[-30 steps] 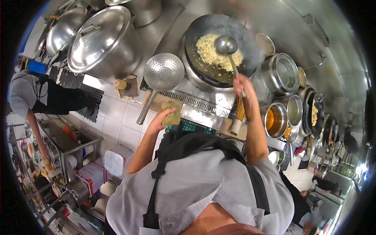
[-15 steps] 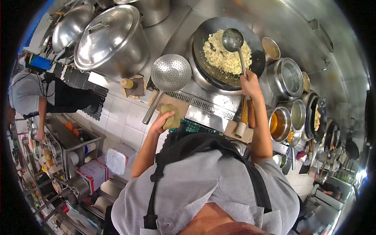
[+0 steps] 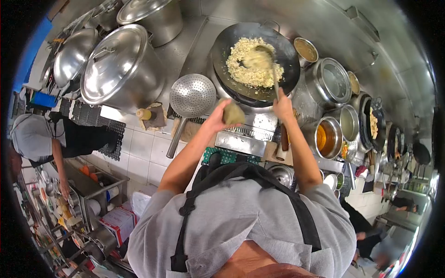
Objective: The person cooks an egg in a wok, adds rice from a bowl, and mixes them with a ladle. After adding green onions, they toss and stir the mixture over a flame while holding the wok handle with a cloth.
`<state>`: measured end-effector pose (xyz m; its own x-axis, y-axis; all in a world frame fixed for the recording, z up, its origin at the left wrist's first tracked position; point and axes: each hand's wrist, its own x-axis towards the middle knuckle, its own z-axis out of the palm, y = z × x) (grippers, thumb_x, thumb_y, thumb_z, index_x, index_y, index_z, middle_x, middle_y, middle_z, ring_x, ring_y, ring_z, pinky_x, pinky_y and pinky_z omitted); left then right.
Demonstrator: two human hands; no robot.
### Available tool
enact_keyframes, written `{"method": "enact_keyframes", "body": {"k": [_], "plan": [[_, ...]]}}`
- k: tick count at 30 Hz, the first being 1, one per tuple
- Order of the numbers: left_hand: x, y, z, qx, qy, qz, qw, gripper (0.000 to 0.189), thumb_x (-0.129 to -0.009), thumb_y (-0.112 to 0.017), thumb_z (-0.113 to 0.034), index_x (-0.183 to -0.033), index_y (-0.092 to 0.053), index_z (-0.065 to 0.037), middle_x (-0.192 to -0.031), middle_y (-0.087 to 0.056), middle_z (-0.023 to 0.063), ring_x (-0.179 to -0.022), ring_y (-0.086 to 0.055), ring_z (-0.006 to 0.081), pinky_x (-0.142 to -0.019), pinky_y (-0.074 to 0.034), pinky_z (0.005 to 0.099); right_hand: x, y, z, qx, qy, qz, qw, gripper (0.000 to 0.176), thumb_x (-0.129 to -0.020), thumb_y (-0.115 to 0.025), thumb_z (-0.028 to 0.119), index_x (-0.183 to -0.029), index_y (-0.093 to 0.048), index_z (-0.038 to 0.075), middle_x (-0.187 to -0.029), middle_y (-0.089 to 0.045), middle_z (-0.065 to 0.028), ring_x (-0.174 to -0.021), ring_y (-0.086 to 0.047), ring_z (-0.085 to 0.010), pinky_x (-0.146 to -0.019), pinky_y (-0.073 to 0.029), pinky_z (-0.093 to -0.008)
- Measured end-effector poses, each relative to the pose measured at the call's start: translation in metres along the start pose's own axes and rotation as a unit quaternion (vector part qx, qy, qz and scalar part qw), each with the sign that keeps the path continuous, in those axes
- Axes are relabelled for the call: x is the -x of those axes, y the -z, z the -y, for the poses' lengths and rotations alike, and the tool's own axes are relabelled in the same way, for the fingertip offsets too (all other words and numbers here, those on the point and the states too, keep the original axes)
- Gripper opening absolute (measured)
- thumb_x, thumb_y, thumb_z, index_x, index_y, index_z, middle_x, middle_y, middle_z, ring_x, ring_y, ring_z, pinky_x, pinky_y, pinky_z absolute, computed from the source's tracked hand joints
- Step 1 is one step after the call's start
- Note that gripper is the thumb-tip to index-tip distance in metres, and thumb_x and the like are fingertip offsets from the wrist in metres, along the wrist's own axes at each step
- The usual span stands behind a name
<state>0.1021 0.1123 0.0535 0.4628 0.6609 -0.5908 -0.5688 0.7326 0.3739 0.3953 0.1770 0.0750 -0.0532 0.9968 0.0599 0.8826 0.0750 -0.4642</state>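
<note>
My right hand (image 3: 282,109) is closed around the handle of a metal ladle (image 3: 276,79). The ladle's bowl, smeared by motion, is down in pale yellow, crumbly food resembling fried rice (image 3: 248,78). That food lies in a large black wok (image 3: 287,76) on the stove. In my left hand (image 3: 217,121) is a folded greenish cloth (image 3: 233,114), held just short of the wok's near rim; I see a gap between them. A perforated strainer (image 3: 192,95) rests left of the wok, its handle pointing toward me.
Large lidded pots (image 3: 116,65) stand on the left. To the right are a pot of amber liquid (image 3: 327,136), a steel pot (image 3: 331,83) and a second wok (image 3: 374,125). A bamboo brush (image 3: 282,147) lies at the stove's front edge. A co-worker (image 3: 34,134) stands far left.
My left hand has moved right and up with the cloth, closer to the wok. The ladle's bowl has swung lower into the food. The whole view has shifted slightly.
</note>
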Motion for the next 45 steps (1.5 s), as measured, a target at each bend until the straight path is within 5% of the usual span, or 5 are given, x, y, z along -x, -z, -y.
{"method": "enact_keyframes", "body": {"k": [8, 15, 23, 32, 45], "plan": [[-0.092, -0.025, 0.003, -0.036, 0.004, -0.065, 0.997, 0.028, -0.094, -0.061, -0.024, -0.118, -0.057, -0.010, -0.108, -0.066, 0.0144, -0.097, -0.067, 0.0322, -0.074, -0.061, 0.0480, 0.128, -0.043, -0.009, -0.040, -0.063, 0.080, 0.994, 0.088, -0.088, -0.053, -0.003, -0.161, -0.006, 0.008, -0.088, -0.066, -0.0292, -0.070, -0.065, -0.0454, -0.066, -0.051, -0.0539], [0.039, -0.062, -0.009, -0.028, 0.001, -0.077, 0.997, 0.019, -0.088, -0.064, -0.019, -0.104, -0.060, -0.009, -0.097, -0.067, 0.0110, -0.086, -0.068, 0.0251, -0.063, -0.057, 0.0410, 0.172, 0.118, 0.042, -0.154, 0.147, 0.156, 0.965, 0.061, -0.093, -0.056, 0.005, -0.150, -0.037, -0.005, -0.134, -0.056, -0.0331, -0.117, -0.064, -0.0386, -0.097, -0.050, -0.0409], [0.004, 0.018, 0.068, -0.014, -0.079, -0.012, 0.997, 0.034, -0.087, -0.056, -0.006, -0.120, -0.060, 0.000, -0.108, -0.069, 0.0183, -0.098, -0.071, 0.0313, -0.081, -0.062, 0.0498, 0.076, 0.033, 0.027, 0.007, 0.043, 0.043, 0.998, 0.075, -0.091, -0.062, 0.004, -0.155, -0.025, 0.001, -0.098, -0.063, -0.0354, -0.089, -0.062, -0.0510, -0.080, -0.048, -0.0537], [0.033, -0.056, -0.008, -0.028, 0.014, -0.042, 0.999, 0.014, -0.087, -0.064, -0.018, -0.099, -0.062, -0.011, -0.099, -0.069, 0.0124, -0.088, -0.068, 0.0248, -0.063, -0.059, 0.0400, 0.172, 0.125, 0.062, -0.119, 0.061, 0.195, 0.972, 0.061, -0.092, -0.059, 0.009, -0.147, -0.038, -0.008, -0.134, -0.055, -0.0351, -0.123, -0.058, -0.0432, -0.103, -0.045, -0.0427], [0.013, -0.011, 0.030, -0.043, -0.091, -0.022, 0.995, 0.019, -0.086, -0.060, -0.005, -0.105, -0.061, -0.004, -0.098, -0.070, 0.0136, -0.085, -0.073, 0.0266, -0.071, -0.064, 0.0397, 0.190, 0.004, 0.053, -0.079, 0.006, -0.035, 0.996, 0.072, -0.093, -0.055, 0.003, -0.157, -0.022, 0.003, -0.090, -0.066, -0.0324, -0.078, -0.065, -0.0490, -0.071, -0.050, -0.0544]]}}
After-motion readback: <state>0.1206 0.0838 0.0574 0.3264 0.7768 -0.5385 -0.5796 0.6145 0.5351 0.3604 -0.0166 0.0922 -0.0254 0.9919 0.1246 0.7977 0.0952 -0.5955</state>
